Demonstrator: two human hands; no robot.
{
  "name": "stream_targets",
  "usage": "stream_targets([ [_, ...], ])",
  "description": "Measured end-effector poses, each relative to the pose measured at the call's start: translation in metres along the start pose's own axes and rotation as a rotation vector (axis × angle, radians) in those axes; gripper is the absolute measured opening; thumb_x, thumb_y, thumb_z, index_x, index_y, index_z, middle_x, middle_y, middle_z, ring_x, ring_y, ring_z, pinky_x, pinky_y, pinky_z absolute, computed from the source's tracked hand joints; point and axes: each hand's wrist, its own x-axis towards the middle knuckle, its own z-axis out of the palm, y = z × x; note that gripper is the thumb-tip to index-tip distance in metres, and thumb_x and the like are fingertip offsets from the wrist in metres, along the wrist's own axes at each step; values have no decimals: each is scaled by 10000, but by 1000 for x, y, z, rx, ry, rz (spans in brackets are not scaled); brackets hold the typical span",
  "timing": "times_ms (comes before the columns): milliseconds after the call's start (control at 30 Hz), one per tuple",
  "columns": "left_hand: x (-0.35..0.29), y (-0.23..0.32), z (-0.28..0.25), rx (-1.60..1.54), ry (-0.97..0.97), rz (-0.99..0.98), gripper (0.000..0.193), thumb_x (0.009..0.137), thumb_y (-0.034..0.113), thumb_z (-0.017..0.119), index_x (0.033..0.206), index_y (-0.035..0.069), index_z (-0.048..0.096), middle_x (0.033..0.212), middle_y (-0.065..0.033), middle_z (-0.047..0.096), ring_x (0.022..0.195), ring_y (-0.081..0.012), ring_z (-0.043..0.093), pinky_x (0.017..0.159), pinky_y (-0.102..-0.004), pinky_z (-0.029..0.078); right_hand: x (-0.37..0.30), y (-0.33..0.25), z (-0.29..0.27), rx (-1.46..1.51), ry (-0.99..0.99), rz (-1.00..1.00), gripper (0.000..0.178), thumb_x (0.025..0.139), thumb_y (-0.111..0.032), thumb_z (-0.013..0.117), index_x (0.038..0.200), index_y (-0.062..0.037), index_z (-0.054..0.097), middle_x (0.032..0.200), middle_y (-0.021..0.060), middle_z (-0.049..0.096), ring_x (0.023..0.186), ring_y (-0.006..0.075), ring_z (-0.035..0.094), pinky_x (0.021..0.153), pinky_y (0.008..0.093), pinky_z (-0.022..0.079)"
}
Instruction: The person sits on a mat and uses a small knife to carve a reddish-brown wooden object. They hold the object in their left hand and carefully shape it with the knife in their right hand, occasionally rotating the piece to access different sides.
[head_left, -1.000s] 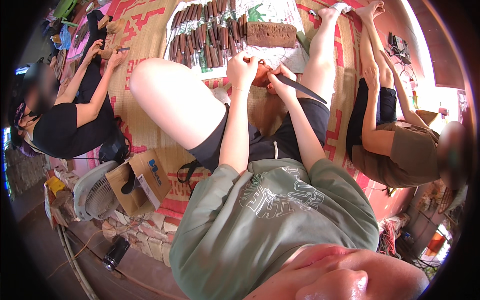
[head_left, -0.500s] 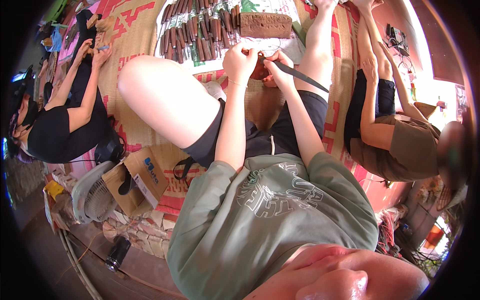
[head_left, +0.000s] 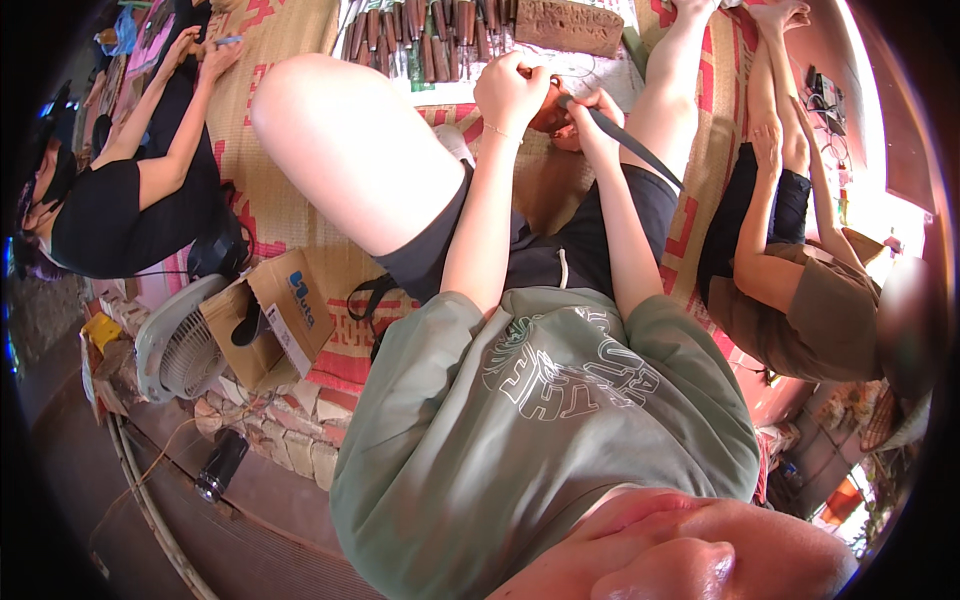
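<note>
Between my raised knees, both hands work close together over a small reddish-brown carved piece [head_left: 549, 112], probably wood. My left hand [head_left: 508, 95] is closed around its left side, with the fingers mostly turned away. My right hand [head_left: 594, 128] grips a long dark grey flat strip [head_left: 642, 152], whose tapering tail runs down and right past my wrist. Right-hand fingertips also touch the piece from the right. Whether the strip is abrasive or a blade I cannot tell. Fingers hide much of the piece.
Ahead, wooden-handled carving tools [head_left: 440, 40] lie in rows beside a brown block [head_left: 568, 27] on a patterned mat [head_left: 290, 215]. Co-workers sit at left [head_left: 110, 210] and right [head_left: 790, 290]. A fan [head_left: 180, 345], an opened cardboard box [head_left: 270, 320] and a black cylinder [head_left: 222, 465] are behind left.
The view has shifted, so the tools and block sit higher and further right in the picture. My hands keep nearly the same grip on the piece and the strip.
</note>
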Motion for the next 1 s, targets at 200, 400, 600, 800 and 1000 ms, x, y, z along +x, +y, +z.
stream_targets([
  [200, -2, 1, 3, -13, 2, 29, 235, 700, 293, 650, 676, 59, 638, 621, -105, 621, 580, -288, 613, 531, -349, 459, 2, -8, -2, -56, 19, -2, 107, 778, 10, 603, 725, -34, 520, 677, 37, 595, 565, 56, 525, 517, 198, 422],
  [400, 1, 1, -5, 10, -23, -19, 229, 707, 279, 661, 693, 51, 650, 630, -104, 634, 595, -283, 628, 539, -343, 470, -5, 4, -3, -17, 21, 27, 129, 790, 20, 581, 723, -46, 492, 688, 41, 585, 561, 67, 533, 529, 201, 443],
  [600, 0, 1, 5, 24, -16, 37, 241, 713, 291, 651, 690, 51, 643, 610, -100, 620, 577, -272, 617, 532, -341, 461, 5, -18, 10, -28, -1, -19, 129, 785, 3, 597, 720, -42, 496, 655, 42, 582, 559, 68, 532, 519, 206, 438],
  [800, 1, 0, -2, 29, -36, -14, 275, 724, 333, 674, 693, 62, 644, 605, -95, 616, 578, -277, 616, 535, -346, 461, 2, 15, -7, -37, 7, -23, 124, 786, -1, 598, 734, -49, 497, 694, 47, 592, 558, 68, 540, 518, 212, 444],
  [1000, 4, 5, -3, 106, -76, -52, 156, 720, 267, 662, 731, 113, 682, 664, -54, 653, 628, -250, 644, 557, -334, 486, 1, -18, 7, -32, -5, 161, 142, 790, -16, 599, 715, -47, 482, 658, 35, 583, 535, 71, 530, 437, 218, 404],
])
